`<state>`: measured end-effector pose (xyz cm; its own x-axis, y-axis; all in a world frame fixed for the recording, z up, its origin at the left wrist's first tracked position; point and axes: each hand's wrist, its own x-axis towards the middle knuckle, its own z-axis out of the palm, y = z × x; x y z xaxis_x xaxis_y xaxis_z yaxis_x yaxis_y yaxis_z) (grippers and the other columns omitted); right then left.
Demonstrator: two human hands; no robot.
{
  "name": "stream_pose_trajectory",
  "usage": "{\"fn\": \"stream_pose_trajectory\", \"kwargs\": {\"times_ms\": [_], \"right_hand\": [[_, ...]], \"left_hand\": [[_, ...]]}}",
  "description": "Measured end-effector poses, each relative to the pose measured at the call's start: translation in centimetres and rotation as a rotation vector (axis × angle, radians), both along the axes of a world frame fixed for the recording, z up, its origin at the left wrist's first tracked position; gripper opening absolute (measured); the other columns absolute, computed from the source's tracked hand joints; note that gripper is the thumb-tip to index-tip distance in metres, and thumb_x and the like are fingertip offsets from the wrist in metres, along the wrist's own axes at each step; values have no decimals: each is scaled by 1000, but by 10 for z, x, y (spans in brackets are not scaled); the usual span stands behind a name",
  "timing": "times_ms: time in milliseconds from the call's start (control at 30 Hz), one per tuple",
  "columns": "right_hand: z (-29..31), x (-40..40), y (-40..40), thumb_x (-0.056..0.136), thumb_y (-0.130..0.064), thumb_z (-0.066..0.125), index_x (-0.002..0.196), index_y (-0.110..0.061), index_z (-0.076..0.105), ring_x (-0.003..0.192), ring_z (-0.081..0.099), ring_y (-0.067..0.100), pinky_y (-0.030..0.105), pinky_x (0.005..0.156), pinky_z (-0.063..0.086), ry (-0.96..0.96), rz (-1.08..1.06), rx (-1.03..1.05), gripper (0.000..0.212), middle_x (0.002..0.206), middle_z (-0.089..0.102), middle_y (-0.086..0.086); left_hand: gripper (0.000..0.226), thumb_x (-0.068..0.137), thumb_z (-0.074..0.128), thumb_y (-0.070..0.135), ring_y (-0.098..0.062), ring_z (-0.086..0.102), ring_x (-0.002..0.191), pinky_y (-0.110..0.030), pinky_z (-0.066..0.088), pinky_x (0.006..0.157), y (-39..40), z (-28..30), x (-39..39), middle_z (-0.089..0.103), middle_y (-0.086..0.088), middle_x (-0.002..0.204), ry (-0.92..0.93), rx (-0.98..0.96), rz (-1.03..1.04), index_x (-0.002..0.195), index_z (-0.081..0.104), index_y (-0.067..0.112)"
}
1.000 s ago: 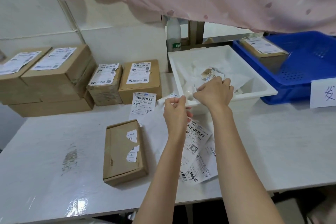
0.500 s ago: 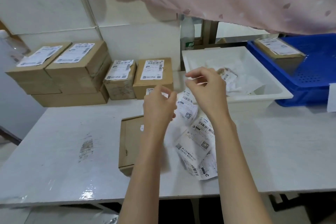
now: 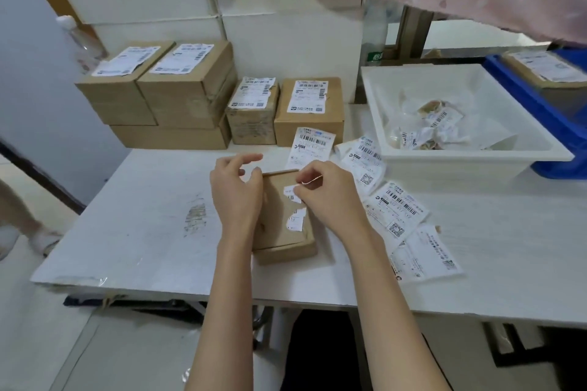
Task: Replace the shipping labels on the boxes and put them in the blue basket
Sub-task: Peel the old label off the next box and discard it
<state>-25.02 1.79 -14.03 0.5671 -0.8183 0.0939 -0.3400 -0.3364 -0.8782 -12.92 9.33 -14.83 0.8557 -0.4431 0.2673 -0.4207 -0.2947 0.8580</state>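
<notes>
Bright even light, soft blur, wide-angle distortion

No wording legible anywhere. Only barcodes and QR squares discernible on the loose labels (image 3: 394, 209) just right of the right hand's fingers (image 3: 301, 192), and on the stacked boxes (image 3: 308, 109) beyond the fingertips.

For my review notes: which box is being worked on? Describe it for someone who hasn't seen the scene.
On the white table, near its front edge, a flat cardboard box lies between both hands. Unlike the boxes by the wall, it carries only torn label scraps.
</notes>
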Motion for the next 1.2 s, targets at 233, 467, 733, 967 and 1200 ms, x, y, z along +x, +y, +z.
{"fn": "stream_pose_trajectory", "kwargs": {"times_ms": [233, 467, 733, 967, 1200], "right_hand": [[-4, 5, 1, 78, -8, 65, 77, -18, 67, 80, 65, 14, 40, 78, 56, 11, -64, -17, 10, 87, 67, -2], [-5, 8, 3, 88, -10, 60, 83, -10, 68, 91, 61, 13, 29, 81, 49, 95, -46, -81, 9, 107, 60, -1], [0, 1, 4, 90, -13, 58, 87, -17, 63, 104, 57, 11, 23, 90, 39, 106, 82, 1, 7, 113, 58, -5], [6, -1, 3, 85, -20, 66, 86, -26, 57, 90, 66, 11, 42, 89, 53, -21, 46, 79, 10, 94, 65, -7], [2, -5, 1, 84, -12, 69, 80, -18, 63, 93, 61, 4, 17, 76, 44, -16, 48, 27, 10, 96, 68, -5]], "left_hand": [[20, 94, 56, 20, -8, 61, 99, -20, 43, 80, 3, -16, -1, 69, 14, 101, 312, -51, -70, 96, 74, 29], [17, 92, 59, 24, -6, 62, 98, -27, 46, 84, 2, -22, 2, 72, 15, 97, 344, -79, -52, 92, 75, 28], [17, 92, 59, 22, -7, 62, 95, -26, 46, 80, 0, -23, 0, 72, 13, 94, 338, -120, -20, 90, 76, 28], [19, 92, 59, 20, -7, 63, 94, -28, 47, 83, 0, -24, 0, 73, 12, 97, 346, -147, -33, 90, 76, 29], [19, 93, 59, 20, -7, 63, 95, -27, 47, 84, 0, -23, 0, 73, 12, 97, 337, -139, -37, 93, 76, 27]]}}
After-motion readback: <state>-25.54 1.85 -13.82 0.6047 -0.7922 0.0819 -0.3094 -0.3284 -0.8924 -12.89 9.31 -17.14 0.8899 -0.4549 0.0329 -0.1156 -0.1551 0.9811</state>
